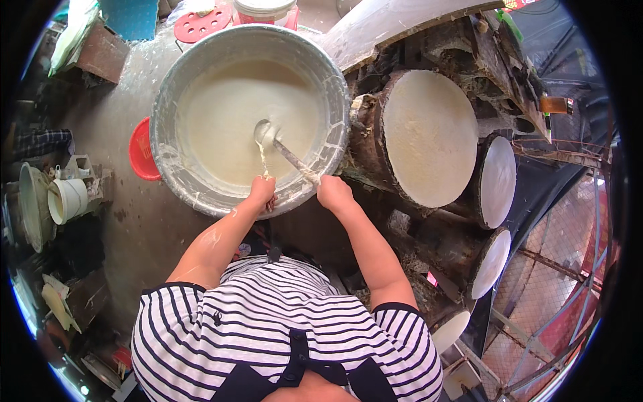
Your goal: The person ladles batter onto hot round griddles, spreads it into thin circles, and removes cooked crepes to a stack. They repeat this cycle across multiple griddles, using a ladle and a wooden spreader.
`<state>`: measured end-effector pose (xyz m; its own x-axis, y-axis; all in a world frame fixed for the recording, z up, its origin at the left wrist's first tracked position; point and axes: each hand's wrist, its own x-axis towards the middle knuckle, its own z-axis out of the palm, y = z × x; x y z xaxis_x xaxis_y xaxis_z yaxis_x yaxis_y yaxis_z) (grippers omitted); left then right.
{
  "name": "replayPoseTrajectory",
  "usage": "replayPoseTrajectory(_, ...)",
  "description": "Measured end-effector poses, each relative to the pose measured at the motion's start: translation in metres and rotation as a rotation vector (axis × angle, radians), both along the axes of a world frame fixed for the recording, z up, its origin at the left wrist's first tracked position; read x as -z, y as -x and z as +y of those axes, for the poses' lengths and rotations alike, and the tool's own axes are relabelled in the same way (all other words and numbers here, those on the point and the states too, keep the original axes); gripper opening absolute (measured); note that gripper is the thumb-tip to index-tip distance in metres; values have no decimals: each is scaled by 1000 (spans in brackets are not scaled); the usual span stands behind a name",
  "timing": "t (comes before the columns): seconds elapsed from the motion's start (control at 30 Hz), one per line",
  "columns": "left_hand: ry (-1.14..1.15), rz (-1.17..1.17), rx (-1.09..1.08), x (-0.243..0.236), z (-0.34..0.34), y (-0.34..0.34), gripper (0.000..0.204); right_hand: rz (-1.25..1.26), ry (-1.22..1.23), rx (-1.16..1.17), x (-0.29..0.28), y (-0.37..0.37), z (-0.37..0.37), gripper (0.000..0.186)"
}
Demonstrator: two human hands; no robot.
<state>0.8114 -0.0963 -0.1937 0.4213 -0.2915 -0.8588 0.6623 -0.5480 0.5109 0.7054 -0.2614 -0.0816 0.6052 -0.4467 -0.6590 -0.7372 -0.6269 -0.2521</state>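
A large metal basin (pixel 165 112) of creamy liquid (pixel 221 114) is in front of me. My left hand (pixel 261 193) is closed on a thin, coated utensil handle (pixel 264 161) over the basin's near rim. My right hand (pixel 333 192) grips a thicker, smeared handle (pixel 295 159) angled into the liquid. A round ladle head (pixel 261 130) sits where the two utensils meet, partly in the liquid; I cannot tell clearly which handle it belongs to.
A red tub (pixel 140 154) is beside the basin. Several dark drums with pale round tops (pixel 429 134) line the right. At left are a white bucket (pixel 67 201) and other containers. Behind stand a red perforated stool (pixel 197 27) and a lidded white bucket (pixel 264 8).
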Motion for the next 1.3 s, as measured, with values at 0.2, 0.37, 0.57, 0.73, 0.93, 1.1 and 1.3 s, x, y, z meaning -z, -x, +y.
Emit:
replayPoseTrajectory(0.2, 338, 541, -339, -24, -7, 4, 14, -79, -38, -52, -2, 31, -10, 19)
replayPoseTrajectory(0.37, 749, 623, -569, -95, 2, 17, 14, -316, 77, -208, -60, 60, -32, 16)
replayPoseTrajectory(0.57, 1053, 245, -408, -265, 17, 35, 13, -615, 259, -356, -213, 69, -72, 19)
replayPoseTrajectory(0.73, 932, -321, -338, -376, 52, 72, 14, -1125, 608, -470, -294, 86, -61, 20)
replayPoseTrajectory(0.93, 877, 215, -482, -291, 83, 51, 16, -1059, 690, -445, -173, 127, -80, 29)
replayPoseTrajectory(1.1, 849, 676, -453, -248, 101, 73, 20, -1378, 524, 40, -143, 163, -46, 25)
replayPoseTrajectory(1.3, 497, 401, -110, -317, 66, 116, 22, -1403, -400, 905, -104, 243, -14, 12)
